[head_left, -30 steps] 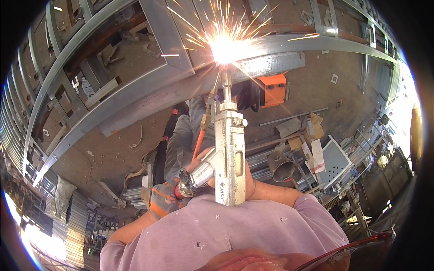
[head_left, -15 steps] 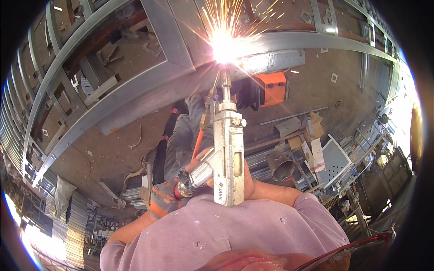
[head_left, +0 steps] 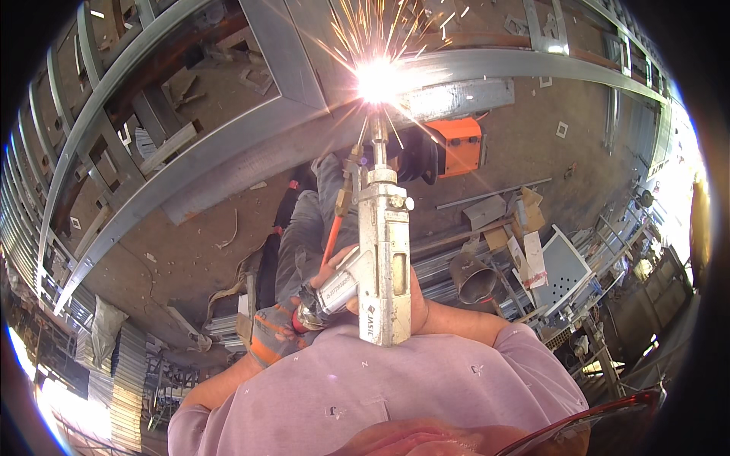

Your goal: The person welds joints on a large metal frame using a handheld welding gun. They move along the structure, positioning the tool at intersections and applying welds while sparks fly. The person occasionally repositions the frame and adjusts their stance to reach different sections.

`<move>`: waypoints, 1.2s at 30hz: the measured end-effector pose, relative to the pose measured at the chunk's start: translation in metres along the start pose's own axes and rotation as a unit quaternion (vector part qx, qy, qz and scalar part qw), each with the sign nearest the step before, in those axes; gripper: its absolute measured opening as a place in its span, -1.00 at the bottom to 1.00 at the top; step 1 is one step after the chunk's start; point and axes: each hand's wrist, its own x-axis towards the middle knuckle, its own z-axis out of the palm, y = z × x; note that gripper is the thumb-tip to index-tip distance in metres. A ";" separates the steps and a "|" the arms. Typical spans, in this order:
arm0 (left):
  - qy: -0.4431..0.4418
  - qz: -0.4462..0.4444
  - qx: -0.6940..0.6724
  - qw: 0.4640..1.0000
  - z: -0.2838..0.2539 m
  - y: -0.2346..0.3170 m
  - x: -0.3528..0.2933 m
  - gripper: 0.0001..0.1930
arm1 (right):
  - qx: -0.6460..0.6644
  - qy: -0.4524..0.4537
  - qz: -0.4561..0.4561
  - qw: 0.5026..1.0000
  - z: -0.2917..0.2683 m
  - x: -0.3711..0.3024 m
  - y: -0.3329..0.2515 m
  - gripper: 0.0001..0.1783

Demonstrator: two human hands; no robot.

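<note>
A silvery, worn handheld welding gun points up and away from my chest. Its nozzle ends at a blinding white glow on the grey metal frame, and sparks fan out beyond it. My right hand, bare, is closed round the gun's handle; the gun's body hides much of it. My left hand, in a grey and orange glove, is closed at the handle's lower end, by the red ring and cable. An orange hose runs along the gun's left side. The glare hides the joint itself.
An orange machine box stands on the floor beyond the frame. To the right lie a metal bucket, a perforated panel, cardboard and metal bars. Barred metal frames stretch along the left. My legs are below the frame.
The sparks have a different spread, and the glow sits very slightly higher in the picture. Both hands keep the same hold on the gun.
</note>
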 end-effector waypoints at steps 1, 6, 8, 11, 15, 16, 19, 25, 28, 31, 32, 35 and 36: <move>0.002 -0.001 -0.030 1.000 0.002 -0.001 0.001 -0.34 | 0.004 -0.001 -0.001 1.000 0.000 0.000 0.000 -0.48; 0.020 -0.048 0.421 0.906 -0.009 0.016 -0.009 -0.42 | 0.075 0.010 0.036 0.996 0.002 -0.002 0.006 -0.48; 0.024 -0.091 0.250 0.964 -0.030 0.001 -0.017 -0.45 | 0.044 0.010 0.031 0.998 0.003 -0.003 0.006 -0.48; -0.019 -0.056 -0.210 0.976 -0.039 -0.031 -0.018 -0.46 | 0.030 0.010 0.030 0.999 0.003 -0.004 0.006 -0.48; -0.034 -0.044 -0.146 0.988 -0.042 -0.030 -0.018 -0.47 | 0.028 0.006 0.023 0.999 0.003 -0.003 0.007 -0.48; -0.018 -0.053 0.038 0.998 -0.051 -0.022 -0.024 -0.48 | 0.024 0.003 0.019 1.000 0.003 -0.003 0.008 -0.49; 0.004 -0.056 0.149 0.987 -0.040 -0.008 -0.021 -0.46 | 0.042 0.013 0.023 0.999 0.004 -0.004 0.010 -0.49; 0.020 -0.046 0.124 0.991 -0.026 -0.006 -0.017 -0.43 | -0.013 0.005 -0.009 1.000 0.004 -0.003 0.010 -0.47; 0.017 -0.041 0.117 0.992 -0.019 0.004 -0.014 -0.41 | -0.019 -0.003 -0.027 0.999 0.003 -0.001 0.015 -0.45; 0.060 -0.043 0.182 0.981 0.002 0.012 -0.009 -0.35 | 0.012 0.007 0.000 1.000 0.006 -0.002 0.013 -0.44; 0.084 -0.053 0.219 0.971 0.012 0.018 -0.006 -0.30 | 0.013 0.008 0.001 1.000 0.006 -0.002 0.013 -0.43; 0.107 -0.072 0.230 0.965 0.004 0.011 -0.009 -0.26 | -0.007 0.000 -0.016 1.000 0.006 0.000 0.014 -0.43; 0.077 -0.067 0.313 0.944 -0.005 0.011 -0.011 -0.31 | -0.002 0.002 -0.017 1.000 0.007 0.000 0.013 -0.43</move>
